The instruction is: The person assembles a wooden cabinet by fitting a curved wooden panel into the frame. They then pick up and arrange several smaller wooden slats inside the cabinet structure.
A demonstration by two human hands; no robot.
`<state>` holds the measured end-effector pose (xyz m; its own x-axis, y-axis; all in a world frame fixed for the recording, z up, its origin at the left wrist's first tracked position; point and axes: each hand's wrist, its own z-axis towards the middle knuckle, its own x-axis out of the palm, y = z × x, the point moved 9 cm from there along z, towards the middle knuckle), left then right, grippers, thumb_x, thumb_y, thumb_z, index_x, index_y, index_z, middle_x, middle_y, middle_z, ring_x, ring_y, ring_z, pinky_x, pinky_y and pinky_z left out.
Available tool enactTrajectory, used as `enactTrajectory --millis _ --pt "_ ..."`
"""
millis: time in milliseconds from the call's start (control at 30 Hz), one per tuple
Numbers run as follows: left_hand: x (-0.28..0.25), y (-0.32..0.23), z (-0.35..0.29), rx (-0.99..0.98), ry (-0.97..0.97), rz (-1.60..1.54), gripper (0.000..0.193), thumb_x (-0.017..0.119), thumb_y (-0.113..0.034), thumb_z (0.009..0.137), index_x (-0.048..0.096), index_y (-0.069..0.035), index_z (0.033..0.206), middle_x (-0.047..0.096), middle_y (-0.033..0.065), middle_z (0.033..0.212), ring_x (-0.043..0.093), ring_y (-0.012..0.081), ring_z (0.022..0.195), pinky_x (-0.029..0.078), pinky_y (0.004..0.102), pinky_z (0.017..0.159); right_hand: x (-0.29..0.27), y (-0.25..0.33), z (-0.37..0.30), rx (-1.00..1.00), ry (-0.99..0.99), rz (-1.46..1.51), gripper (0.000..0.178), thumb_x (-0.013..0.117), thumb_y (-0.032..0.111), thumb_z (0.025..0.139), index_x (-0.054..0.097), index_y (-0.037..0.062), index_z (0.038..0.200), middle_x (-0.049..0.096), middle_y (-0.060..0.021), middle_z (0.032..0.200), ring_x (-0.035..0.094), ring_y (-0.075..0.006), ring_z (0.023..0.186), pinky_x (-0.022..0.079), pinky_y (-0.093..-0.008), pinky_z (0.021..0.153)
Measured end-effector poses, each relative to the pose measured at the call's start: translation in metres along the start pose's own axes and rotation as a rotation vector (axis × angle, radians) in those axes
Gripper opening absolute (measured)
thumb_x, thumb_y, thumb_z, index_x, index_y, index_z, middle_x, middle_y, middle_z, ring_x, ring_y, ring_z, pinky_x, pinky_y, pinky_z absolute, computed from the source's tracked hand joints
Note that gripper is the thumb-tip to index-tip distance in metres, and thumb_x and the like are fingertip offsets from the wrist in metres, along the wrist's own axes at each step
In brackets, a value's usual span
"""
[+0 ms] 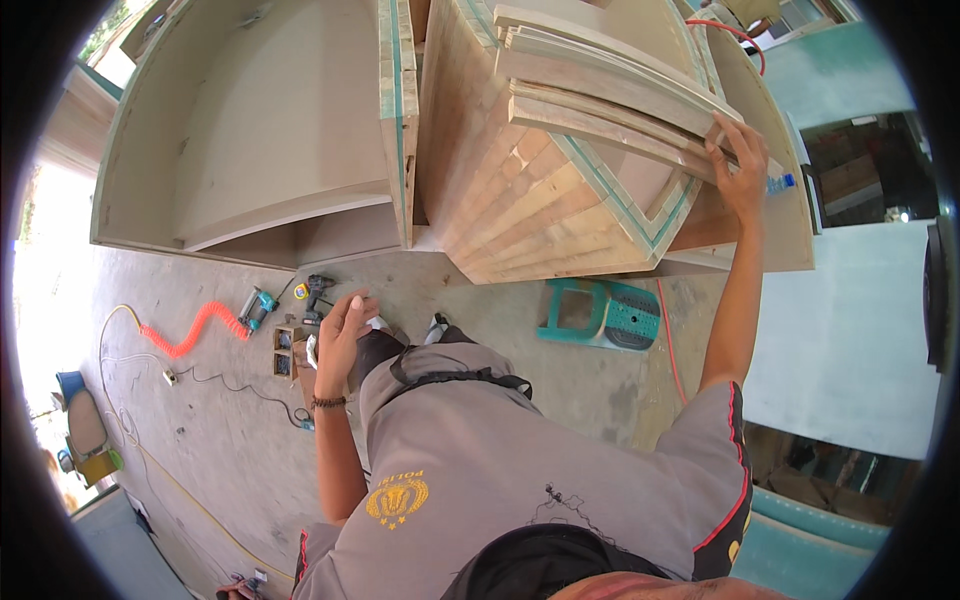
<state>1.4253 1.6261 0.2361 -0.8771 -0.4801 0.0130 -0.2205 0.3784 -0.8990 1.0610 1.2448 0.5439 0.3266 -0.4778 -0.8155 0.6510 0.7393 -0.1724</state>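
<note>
A stack of long, pale wooden boards (610,90) lies across the top of a cabinet frame (540,200) faced with wooden strips. My right hand (740,165) reaches far out to the right end of this stack, its fingers bent over the end of a wooden board. Low in front of my body, my left hand (345,330) hangs in the air with its fingers loosely bent and apart. Nothing shows in it.
At left stands a large open cabinet (280,130). On the floor are a nail gun (258,307) with an orange coiled hose (195,330), a drill (316,292), a box of fasteners (285,350) and a green plastic stool (600,314). A bottle with a blue cap (782,183) lies beyond my right hand.
</note>
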Motion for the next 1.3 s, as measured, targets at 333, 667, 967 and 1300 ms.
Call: enactTrajectory --millis 333,667,967,1300 --pt "-0.015 0.007 -0.008 0.099 -0.156 0.252 0.046 0.048 -0.038 0.097 0.061 0.002 0.115 0.066 0.0157 0.107 0.062 0.0244 0.100 0.046 0.0345 0.090 0.009 0.022 -0.012 -0.063 -0.067 0.093 0.039 0.063 0.012 0.089 0.058 0.0068 0.127 0.058 -0.0130 0.127 0.050 -0.0304 0.121 0.037 -0.0416 0.103" --pt "-0.030 0.142 -0.040 -0.175 -0.238 0.406 0.053 0.051 -0.047 0.093 0.060 -0.001 0.119 0.065 0.0192 0.112 0.061 0.0304 0.106 0.046 0.0367 0.091 0.004 0.118 -0.023 -0.131 -0.041 0.312 0.035 0.063 0.009 0.086 0.061 0.0042 0.121 0.056 -0.0148 0.125 0.051 -0.0315 0.118 0.040 -0.0431 0.099" --pt "-0.076 0.326 -0.104 -0.340 -0.542 0.112 0.046 0.054 -0.043 0.092 0.064 0.002 0.096 0.065 0.0090 0.073 0.063 0.0161 0.069 0.047 0.0341 0.057 0.019 0.111 -0.029 0.074 0.047 0.424 0.030 0.069 0.014 0.080 0.066 0.0056 0.108 0.059 -0.0135 0.117 0.054 -0.0327 0.112 0.043 -0.0422 0.094" --pt "-0.059 0.412 -0.120 -0.351 0.068 0.916 0.032 0.054 -0.030 0.090 0.063 -0.003 0.104 0.068 0.0163 0.092 0.066 0.0275 0.081 0.051 0.0390 0.062 -0.004 0.105 -0.100 0.278 -0.016 0.488 0.035 0.065 0.025 0.083 0.064 0.0045 0.111 0.059 -0.0141 0.114 0.052 -0.0312 0.113 0.039 -0.0445 0.100"
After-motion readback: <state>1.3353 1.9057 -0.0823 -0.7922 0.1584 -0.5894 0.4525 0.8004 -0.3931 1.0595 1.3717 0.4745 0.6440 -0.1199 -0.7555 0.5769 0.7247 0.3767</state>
